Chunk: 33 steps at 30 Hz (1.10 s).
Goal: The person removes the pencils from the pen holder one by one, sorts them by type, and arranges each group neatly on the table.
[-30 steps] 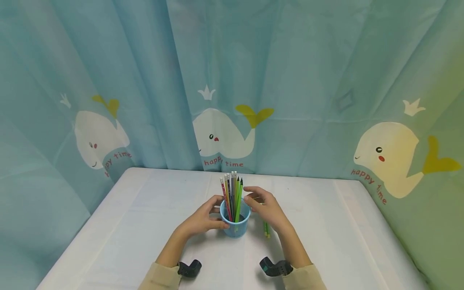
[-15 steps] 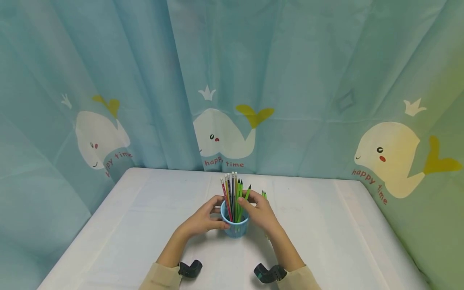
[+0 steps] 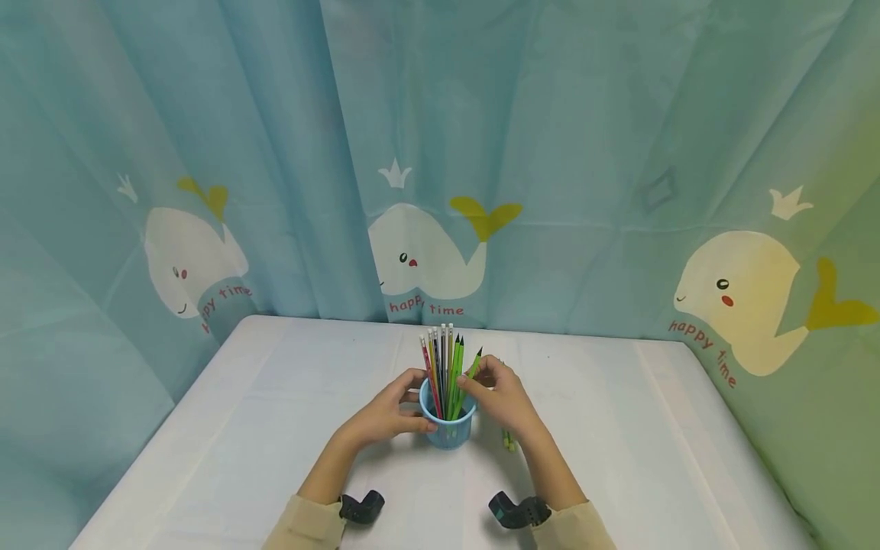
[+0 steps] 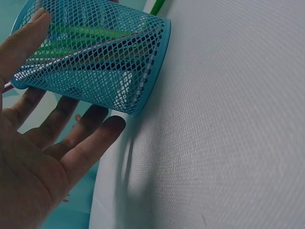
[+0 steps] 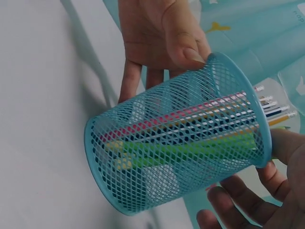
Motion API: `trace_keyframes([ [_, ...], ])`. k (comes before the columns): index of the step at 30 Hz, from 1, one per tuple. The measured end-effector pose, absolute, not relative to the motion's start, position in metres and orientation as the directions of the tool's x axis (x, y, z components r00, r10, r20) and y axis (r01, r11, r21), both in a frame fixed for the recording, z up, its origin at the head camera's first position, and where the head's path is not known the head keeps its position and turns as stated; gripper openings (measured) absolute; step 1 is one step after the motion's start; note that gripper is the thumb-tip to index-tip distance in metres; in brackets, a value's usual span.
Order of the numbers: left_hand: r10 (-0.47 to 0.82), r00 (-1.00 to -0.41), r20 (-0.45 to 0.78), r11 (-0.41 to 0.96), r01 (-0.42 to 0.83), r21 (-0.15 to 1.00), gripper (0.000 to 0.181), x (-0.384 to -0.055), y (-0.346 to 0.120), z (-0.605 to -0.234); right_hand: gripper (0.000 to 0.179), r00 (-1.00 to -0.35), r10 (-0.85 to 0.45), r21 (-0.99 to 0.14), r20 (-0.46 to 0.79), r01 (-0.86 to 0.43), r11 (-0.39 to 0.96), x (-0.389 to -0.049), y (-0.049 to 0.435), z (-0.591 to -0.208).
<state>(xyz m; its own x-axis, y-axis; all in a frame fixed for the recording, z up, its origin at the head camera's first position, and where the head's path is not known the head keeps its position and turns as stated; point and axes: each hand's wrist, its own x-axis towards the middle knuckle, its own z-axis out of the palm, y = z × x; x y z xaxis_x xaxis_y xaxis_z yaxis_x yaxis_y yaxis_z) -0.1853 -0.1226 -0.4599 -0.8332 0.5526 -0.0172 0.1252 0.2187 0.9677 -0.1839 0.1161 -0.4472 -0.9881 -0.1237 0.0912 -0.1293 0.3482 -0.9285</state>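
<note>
A light blue mesh pencil cup [image 3: 449, 437] stands upright on the white table, with several pencils in it. My left hand [image 3: 382, 414] holds the cup from its left side, thumb near the rim; in the left wrist view its fingers reach round the mesh [image 4: 90, 52]. At the right rim my right hand [image 3: 507, 399] pinches a green pencil [image 3: 476, 365] between thumb and fingers. This pencil leans right, dark point up, its lower part inside the cup. Beside it rise two more green pencils [image 3: 457, 363] and several white-tipped striped ones [image 3: 440, 355].
More green pencils [image 3: 509, 441] lie on the white table [image 3: 619, 443] right of the cup, mostly hidden beneath the right hand and forearm. A blue-green curtain [image 3: 591, 153] with whale prints hangs behind the table. Each wrist wears a black camera mount [image 3: 362, 507].
My right hand has moved in to the cup's rim, and a third green pencil now shows among those in the cup. The left hand has stayed on the cup.
</note>
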Motion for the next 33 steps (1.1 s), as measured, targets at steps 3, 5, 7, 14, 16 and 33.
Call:
trace_keyframes([
  [3,0.553,-0.833,-0.017,0.219,0.126,0.967,0.073,-0.186,-0.123,-0.459,0.019,-0.986,-0.132,-0.935,0.098,-0.137,0.328,-0.185,0.119,-0.446],
  [5,0.551,-0.834,-0.018,0.224,0.126,0.966,0.074,-0.186,-0.123,-0.459,0.019,-0.985,-0.134,-0.937,0.105,-0.143,0.319,-0.185,0.12,-0.446],
  [7,0.551,-0.834,-0.02,0.226,0.126,0.966,0.074,-0.186,-0.123,-0.459,0.018,-0.985,-0.134,-0.939,0.105,-0.143,0.313,-0.186,0.122,-0.445],
  [14,0.542,-0.839,-0.036,0.239,0.113,0.964,0.074,-0.186,-0.123,-0.459,0.017,-0.981,-0.163,-0.959,0.108,-0.145,0.242,-0.185,0.128,-0.436],
  [16,0.542,-0.84,-0.039,0.242,0.111,0.964,0.074,-0.186,-0.123,-0.459,0.019,-0.98,-0.168,-0.965,0.107,-0.143,0.22,-0.183,0.13,-0.432],
  [33,0.537,-0.843,-0.043,0.258,0.116,0.959,0.076,-0.185,-0.122,-0.457,0.023,-0.961,-0.18,-0.974,0.208,-0.22,0.052,-0.174,0.14,-0.409],
])
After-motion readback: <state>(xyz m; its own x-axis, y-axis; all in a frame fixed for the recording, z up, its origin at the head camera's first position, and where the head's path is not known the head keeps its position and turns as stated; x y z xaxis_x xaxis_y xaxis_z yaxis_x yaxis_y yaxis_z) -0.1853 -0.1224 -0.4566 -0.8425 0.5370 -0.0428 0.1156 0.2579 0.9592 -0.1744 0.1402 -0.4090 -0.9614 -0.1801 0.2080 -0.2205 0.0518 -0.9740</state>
